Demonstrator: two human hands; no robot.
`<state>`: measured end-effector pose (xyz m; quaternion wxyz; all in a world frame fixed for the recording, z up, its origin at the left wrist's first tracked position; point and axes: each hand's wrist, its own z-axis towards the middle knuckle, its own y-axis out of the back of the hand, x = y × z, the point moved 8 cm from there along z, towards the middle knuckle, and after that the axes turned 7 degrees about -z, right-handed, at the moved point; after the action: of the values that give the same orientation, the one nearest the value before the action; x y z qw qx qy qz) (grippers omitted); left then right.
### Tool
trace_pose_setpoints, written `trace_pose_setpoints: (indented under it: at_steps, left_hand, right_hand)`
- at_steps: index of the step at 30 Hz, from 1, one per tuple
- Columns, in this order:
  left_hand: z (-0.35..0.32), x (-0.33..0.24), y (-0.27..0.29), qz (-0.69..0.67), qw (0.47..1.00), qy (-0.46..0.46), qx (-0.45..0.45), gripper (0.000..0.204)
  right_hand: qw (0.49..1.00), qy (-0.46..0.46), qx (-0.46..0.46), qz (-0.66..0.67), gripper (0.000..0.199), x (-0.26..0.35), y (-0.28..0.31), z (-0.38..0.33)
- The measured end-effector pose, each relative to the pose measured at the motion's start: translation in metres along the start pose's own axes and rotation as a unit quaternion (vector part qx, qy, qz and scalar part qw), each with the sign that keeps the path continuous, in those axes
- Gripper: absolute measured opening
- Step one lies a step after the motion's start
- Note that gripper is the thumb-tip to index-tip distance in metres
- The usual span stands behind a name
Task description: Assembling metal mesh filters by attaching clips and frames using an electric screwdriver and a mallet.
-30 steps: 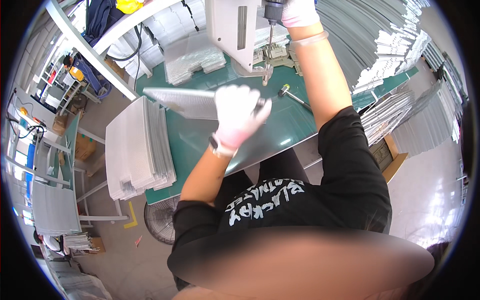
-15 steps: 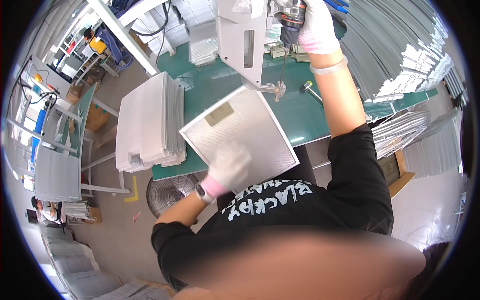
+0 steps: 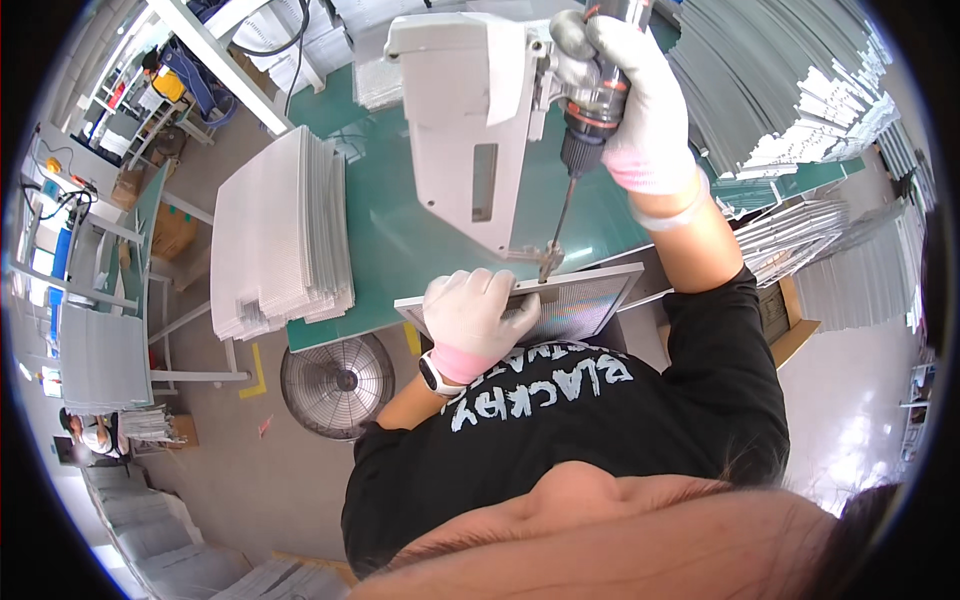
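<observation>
My gloved left hand (image 3: 478, 315) is closed over the upper edge of a framed mesh panel (image 3: 585, 312), which is tilted up on edge close to my body. My right hand (image 3: 650, 105), gloved too, wraps around a power screwdriver (image 3: 588, 143) with a black collar. Its long thin bit runs down into a small clear guide (image 3: 548, 262), right at the panel frame's top edge; whether the tip touches the frame I cannot tell. To the left of the screwdriver stands a grey screw feeder housing (image 3: 450, 130) with a slotted window, joined to the guide by a bracket.
A stack of white mesh sheets (image 3: 275, 230) sits on the left of the green table (image 3: 385, 235). Long grey strips (image 3: 770, 80) are piled at the far right. A floor fan (image 3: 340, 385) stands below the table's left edge. Two other people are in the distance at left.
The panel has gone from lying nearly flat to standing tilted on edge. My left hand has moved from its face to its edge. My right hand and the screwdriver have come lower and nearer.
</observation>
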<state>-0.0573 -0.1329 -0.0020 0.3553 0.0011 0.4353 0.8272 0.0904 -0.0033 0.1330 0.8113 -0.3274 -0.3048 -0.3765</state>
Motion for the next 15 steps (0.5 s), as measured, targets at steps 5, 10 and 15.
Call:
trace_pose_setpoints:
  at_steps: [5, 10, 15]
  left_hand:
    - [-0.008, -0.005, 0.004, 0.016, 1.0, -0.013, -0.017, 0.034]
    - [-0.006, -0.009, 0.004, 0.009, 1.0, -0.017, -0.011, 0.035]
    - [-0.007, -0.008, 0.007, 0.018, 1.0, -0.003, -0.02, 0.033]
  right_hand:
    - [0.997, -0.007, -0.066, -0.041, 0.019, 0.0, -0.01, -0.013]
    - [0.908, 0.245, 0.3, 0.16, 0.025, 0.003, -0.009, 0.01]
    - [0.985, 0.097, 0.055, 0.132, 0.028, 0.02, -0.035, -0.006]
